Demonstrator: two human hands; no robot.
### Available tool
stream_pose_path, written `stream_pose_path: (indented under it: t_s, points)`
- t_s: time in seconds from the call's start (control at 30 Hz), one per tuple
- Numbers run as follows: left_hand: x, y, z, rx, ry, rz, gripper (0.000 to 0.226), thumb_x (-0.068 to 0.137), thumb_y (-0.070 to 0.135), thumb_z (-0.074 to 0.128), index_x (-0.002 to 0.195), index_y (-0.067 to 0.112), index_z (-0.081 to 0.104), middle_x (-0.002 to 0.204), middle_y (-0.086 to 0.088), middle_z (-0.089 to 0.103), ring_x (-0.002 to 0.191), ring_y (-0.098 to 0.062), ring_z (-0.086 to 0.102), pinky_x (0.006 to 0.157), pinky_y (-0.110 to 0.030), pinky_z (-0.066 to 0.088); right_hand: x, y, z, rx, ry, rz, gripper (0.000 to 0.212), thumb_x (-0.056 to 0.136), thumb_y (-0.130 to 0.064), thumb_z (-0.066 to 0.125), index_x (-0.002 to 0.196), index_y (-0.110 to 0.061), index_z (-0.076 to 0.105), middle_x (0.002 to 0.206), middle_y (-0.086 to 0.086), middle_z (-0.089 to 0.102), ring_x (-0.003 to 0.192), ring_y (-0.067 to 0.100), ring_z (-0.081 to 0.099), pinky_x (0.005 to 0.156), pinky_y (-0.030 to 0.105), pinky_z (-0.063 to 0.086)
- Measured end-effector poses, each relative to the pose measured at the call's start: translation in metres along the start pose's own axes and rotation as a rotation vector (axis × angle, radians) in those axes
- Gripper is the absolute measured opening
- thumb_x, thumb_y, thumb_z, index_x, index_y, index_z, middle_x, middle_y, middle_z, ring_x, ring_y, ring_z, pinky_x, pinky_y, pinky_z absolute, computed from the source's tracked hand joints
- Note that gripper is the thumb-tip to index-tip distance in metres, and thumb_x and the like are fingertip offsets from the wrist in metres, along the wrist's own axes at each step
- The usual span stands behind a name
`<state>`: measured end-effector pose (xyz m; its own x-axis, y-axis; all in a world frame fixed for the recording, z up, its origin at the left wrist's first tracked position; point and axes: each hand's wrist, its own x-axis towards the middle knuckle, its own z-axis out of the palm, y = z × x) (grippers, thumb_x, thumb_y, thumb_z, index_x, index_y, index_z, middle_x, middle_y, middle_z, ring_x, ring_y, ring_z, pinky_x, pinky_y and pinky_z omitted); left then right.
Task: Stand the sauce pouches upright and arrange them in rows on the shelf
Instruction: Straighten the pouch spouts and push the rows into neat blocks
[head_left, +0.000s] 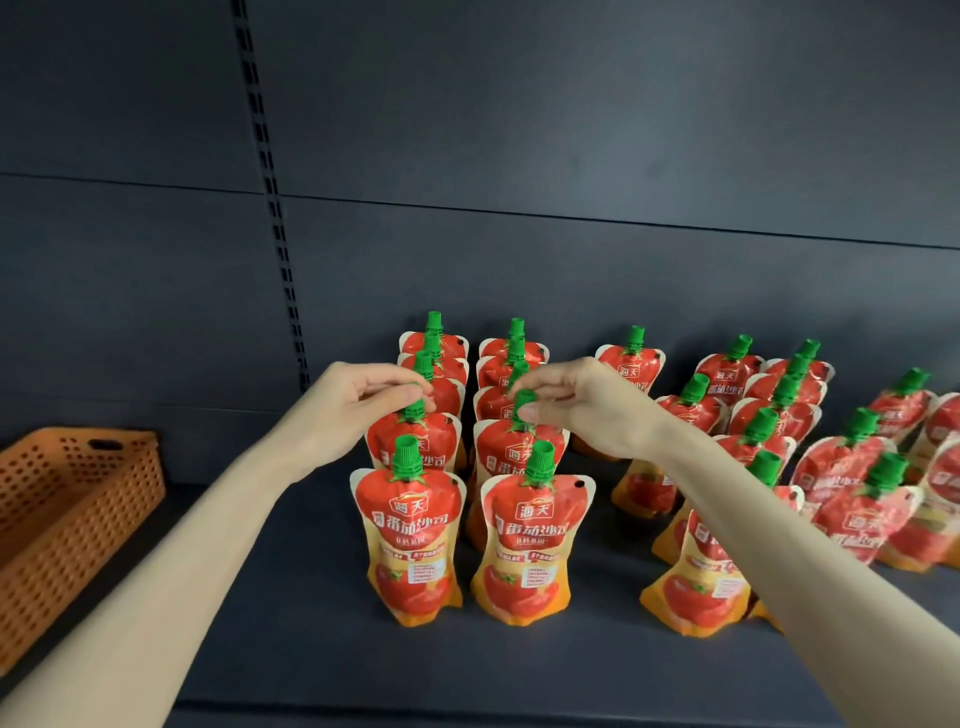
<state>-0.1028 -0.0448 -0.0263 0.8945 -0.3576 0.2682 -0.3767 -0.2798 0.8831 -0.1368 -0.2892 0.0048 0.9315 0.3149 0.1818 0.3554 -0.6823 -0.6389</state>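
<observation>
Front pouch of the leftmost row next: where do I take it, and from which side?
Take the front pouch by its green cap, coming straight down from above. It stands upright, so the cap is the highest and likely stiffest part, while the body looks soft and a neighbouring pouch stands close on its right. The left hand and right hand pinch the caps behind likewise.

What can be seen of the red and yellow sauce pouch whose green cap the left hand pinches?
This red and yellow sauce pouch looks like glossy flexible film, with white characters on red and a ribbed green screw cap. It stands upright, second from the front in the leftmost row on the dark shelf. The left hand pinches its cap; the front pouch of that row hides its lower part.
</observation>
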Motion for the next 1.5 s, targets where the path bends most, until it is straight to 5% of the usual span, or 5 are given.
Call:
stream_pose_path:
  t_s: [0.4, 0.67, 0.87, 1.27, 1.5]
  points:
    - [-0.003, -0.006, -0.002, -0.04, -0.006, 0.014, 0.02, 0.09, 0.024, 0.053, 0.106, 0.026, 0.066, 0.103, 0.008, 0.07, 0.102, -0.002, 0.063, 0.084, -0.019, 0.052, -0.003, -0.002, 0.004, -0.003, 0.036, 0.056, 0.029, 0.089, -0.016, 0.061, 0.118, -0.013, 0.061, 0.106, -0.006, 0.061, 0.108, 0.011, 0.059, 0.095, 0.028, 0.049]
    - [-0.048, 0.004, -0.002, -0.049, 0.223, 0.203, 0.022, 0.083, 0.038, 0.064, 0.104, 0.033, 0.06, 0.109, 0.011, 0.063, 0.104, 0.005, 0.057, 0.082, -0.006, 0.044, -0.055, -0.01, 0.022, 0.244, 0.435, 0.034, 0.03, 0.083, -0.035, 0.062, 0.11, -0.023, 0.06, 0.106, -0.012, 0.065, 0.1, -0.001, 0.06, 0.081, 0.008, 0.047]
    - [-0.095, -0.031, 0.04, -0.325, 0.143, -0.035, 0.06, 0.065, 0.022, 0.082, 0.115, 0.032, 0.051, 0.111, 0.015, 0.065, 0.106, -0.004, 0.061, 0.084, -0.026, 0.053, -0.101, 0.013, 0.082, 0.557, 0.416, 0.154, 0.06, 0.065, -0.035, 0.077, 0.118, -0.021, 0.05, 0.111, -0.006, 0.066, 0.103, 0.006, 0.064, 0.086, 0.026, 0.053]
    - [-0.112, -0.077, 0.058, -0.322, 0.2, -0.125, 0.037, 0.077, 0.005, 0.071, 0.105, 0.024, 0.057, 0.105, 0.007, 0.068, 0.097, -0.002, 0.065, 0.071, -0.014, 0.052, -0.1, 0.047, 0.151, 0.521, 0.361, 0.282, 0.04, 0.081, -0.022, 0.07, 0.117, -0.023, 0.051, 0.117, -0.005, 0.063, 0.106, 0.008, 0.061, 0.089, 0.024, 0.052]
    - [-0.115, -0.094, 0.067, -0.172, 0.16, -0.208, 0.053, 0.076, 0.016, 0.075, 0.122, 0.022, 0.05, 0.114, 0.006, 0.064, 0.105, -0.013, 0.061, 0.09, -0.032, 0.052, -0.104, 0.049, 0.159, 0.42, 0.368, 0.333, 0.053, 0.08, -0.024, 0.072, 0.126, -0.018, 0.046, 0.117, -0.008, 0.059, 0.107, 0.007, 0.057, 0.089, 0.019, 0.048]
